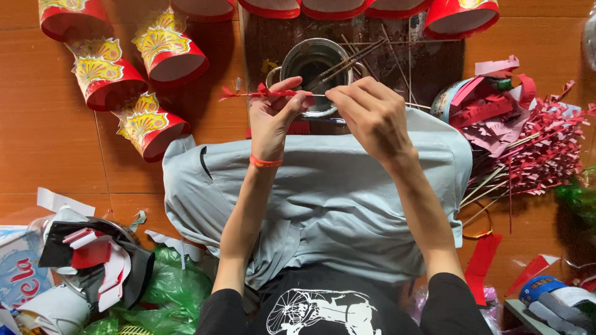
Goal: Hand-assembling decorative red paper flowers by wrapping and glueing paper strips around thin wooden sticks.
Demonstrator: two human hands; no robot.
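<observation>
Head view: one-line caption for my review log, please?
Both hands, left hand and right hand, hold a thin stick wrapped with red paper fringe above a metal pot.

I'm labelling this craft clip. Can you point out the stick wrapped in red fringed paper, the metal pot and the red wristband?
red-wrapped stick [251, 94], head view, on its fringed red paper left of the thumb.
metal pot [297, 51], head view, on its left rim.
red wristband [266, 162], head view, on the band's middle, left wrist.

Orange tiled floor [49, 142] with red-gold paper cups [167, 53] and paper scraps [62, 201].
</observation>
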